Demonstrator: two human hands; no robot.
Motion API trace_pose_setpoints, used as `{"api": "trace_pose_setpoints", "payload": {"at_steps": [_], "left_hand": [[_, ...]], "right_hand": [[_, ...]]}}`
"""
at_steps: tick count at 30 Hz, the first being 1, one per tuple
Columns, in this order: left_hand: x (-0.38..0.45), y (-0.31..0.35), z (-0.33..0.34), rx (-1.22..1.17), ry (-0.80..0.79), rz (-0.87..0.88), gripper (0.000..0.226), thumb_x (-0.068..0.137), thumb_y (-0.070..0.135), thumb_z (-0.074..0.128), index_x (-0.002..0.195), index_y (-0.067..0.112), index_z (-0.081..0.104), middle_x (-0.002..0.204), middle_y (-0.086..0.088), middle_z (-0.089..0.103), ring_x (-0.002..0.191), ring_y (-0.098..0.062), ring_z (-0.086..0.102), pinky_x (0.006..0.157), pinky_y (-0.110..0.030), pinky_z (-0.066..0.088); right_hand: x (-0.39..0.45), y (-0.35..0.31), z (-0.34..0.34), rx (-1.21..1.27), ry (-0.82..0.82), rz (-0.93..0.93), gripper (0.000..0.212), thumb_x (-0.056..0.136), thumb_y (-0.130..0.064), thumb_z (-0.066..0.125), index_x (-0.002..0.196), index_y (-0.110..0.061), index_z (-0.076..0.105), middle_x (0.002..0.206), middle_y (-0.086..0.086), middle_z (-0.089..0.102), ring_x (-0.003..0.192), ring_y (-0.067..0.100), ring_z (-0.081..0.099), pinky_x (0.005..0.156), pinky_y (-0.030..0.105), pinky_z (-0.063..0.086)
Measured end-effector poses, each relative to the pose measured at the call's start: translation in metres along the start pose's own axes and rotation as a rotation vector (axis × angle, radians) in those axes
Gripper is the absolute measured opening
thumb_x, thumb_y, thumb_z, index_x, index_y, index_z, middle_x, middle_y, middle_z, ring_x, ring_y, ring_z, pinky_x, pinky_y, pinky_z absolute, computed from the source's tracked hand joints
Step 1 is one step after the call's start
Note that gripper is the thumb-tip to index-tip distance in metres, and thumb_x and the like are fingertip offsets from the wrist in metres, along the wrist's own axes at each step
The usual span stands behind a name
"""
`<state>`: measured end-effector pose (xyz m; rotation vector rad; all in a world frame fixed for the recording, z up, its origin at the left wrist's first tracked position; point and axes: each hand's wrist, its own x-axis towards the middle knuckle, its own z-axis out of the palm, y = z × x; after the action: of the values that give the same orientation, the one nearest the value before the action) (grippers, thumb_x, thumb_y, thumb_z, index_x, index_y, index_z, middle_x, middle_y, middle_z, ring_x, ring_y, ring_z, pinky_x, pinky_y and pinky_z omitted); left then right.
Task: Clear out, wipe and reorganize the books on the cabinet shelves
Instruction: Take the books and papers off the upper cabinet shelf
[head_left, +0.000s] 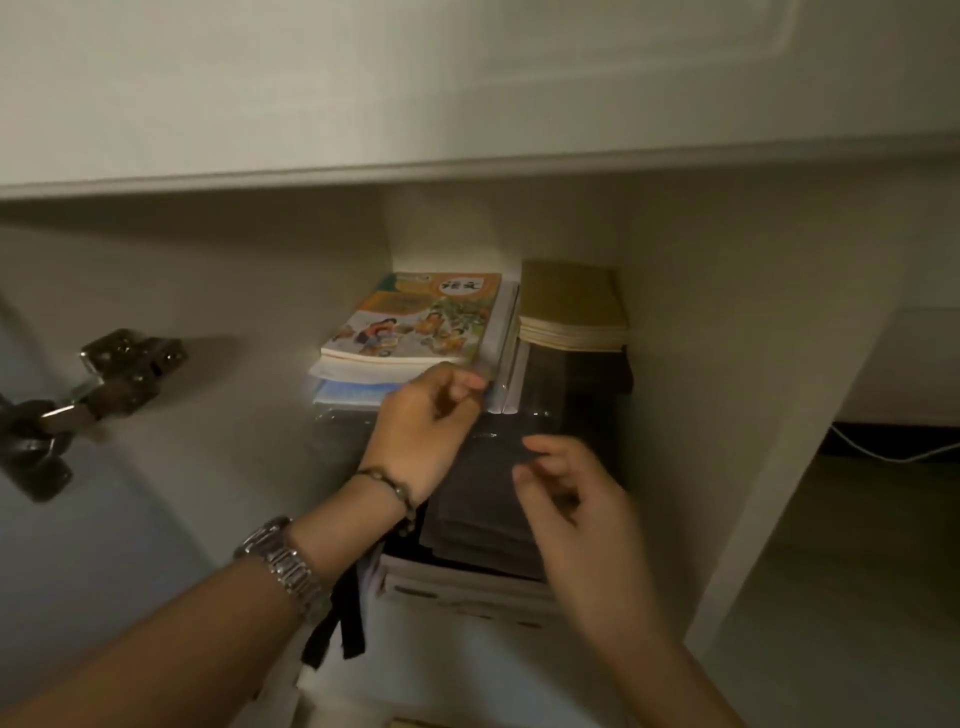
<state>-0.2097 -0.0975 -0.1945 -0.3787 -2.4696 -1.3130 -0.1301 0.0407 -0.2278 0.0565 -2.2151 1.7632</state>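
My left hand pinches the clear plastic-wrapped stack beside the illustrated textbook on the white shelf, right hand loosely curled, empty; slick wrap risks slipping, toppling neighbouring piles.

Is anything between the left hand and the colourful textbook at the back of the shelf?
Nothing visible blocks it. The left hand is at the near edge of the stack topped by the colourful textbook, fingers by a clear plastic sleeve beside it.
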Motion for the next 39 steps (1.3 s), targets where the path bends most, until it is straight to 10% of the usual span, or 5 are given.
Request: {"api": "trace_pose_setpoints", "payload": {"at_steps": [19, 39], "left_hand": [[0.138, -0.020, 0.068, 0.447, -0.097, 0.260, 0.056, 0.070, 0.009, 0.077, 0.121, 0.017, 0.056, 0.128, -0.008, 0.049, 0.125, -0.027, 0.042, 0.104, -0.029, 0.034], [0.173, -0.028, 0.086, 0.610, -0.189, 0.246, 0.057, 0.067, 0.011, 0.076, 0.120, 0.019, 0.057, 0.118, -0.007, 0.048, 0.117, -0.027, 0.041, 0.091, -0.040, 0.046]], "right_hand": [[0.052, 0.037, 0.001, 0.143, 0.156, 0.157, 0.026, 0.087, -0.018, 0.063, 0.096, -0.042, 0.056, 0.088, -0.017, 0.063, 0.080, -0.004, 0.059, 0.067, 0.015, 0.043], [0.052, 0.040, 0.001, 0.315, 0.204, 0.196, 0.029, 0.082, -0.009, 0.068, 0.094, -0.035, 0.063, 0.082, -0.017, 0.069, 0.077, 0.004, 0.065, 0.077, 0.039, 0.054]]}}
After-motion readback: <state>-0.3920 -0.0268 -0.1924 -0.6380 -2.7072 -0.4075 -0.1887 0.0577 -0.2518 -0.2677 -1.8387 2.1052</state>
